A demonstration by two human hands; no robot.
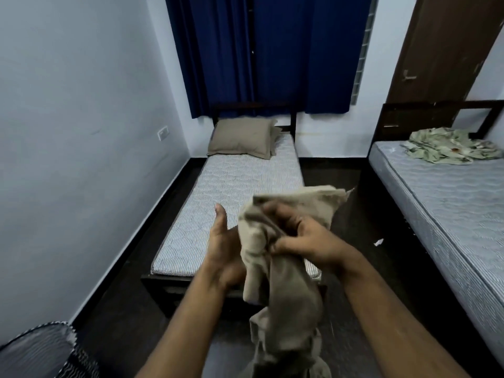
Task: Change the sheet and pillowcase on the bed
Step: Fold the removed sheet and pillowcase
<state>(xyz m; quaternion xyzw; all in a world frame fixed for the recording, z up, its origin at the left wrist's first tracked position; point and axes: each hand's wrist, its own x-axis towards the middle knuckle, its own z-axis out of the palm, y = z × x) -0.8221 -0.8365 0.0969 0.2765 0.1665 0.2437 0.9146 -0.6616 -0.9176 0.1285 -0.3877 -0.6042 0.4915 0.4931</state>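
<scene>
The right hand (305, 236) has its fingers curled into a bunched tan sheet (283, 268), gripping it near the top. The left hand (222, 241) stands just beside the cloth, fingers straight, palm facing it and holding nothing. Most of the sheet hangs below the fingers in a twisted rope, and that's the risk: shaken out like this, it may stay tangled or drag on the dark floor (351, 214), and one hand's grip could slip. Beyond the fingertips lies the bare striped mattress (218, 203), with a tan pillow (242, 137) at its far end under blue curtains (259, 55). To the right of the hands, a second bed (450, 203) carries a crumpled floral cloth (450, 145); a brown door (441, 45) stands behind it.
</scene>
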